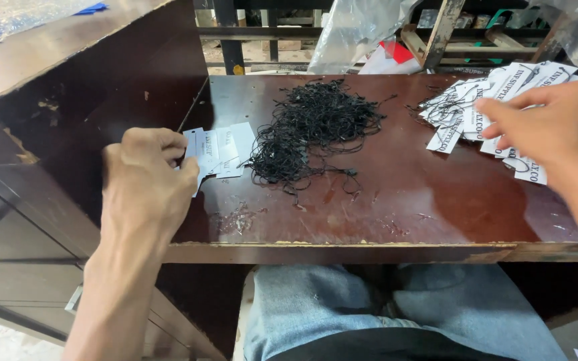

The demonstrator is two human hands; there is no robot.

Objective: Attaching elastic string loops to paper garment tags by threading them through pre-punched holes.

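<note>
Fingers of left hand [145,184] pinch white tags [219,154]; right hand [550,127] fingers rest loosely on strung tags [486,107].

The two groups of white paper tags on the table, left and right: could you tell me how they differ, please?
The left tags are a small group with no strings; the right tags form a much bigger, spread-out pile with black strings attached. The left tags lie at the table's left edge under the left hand; the right tags lie at the far right under the right hand. Both are white rectangular paper tags, flanking the heap of loose black strings.
</note>
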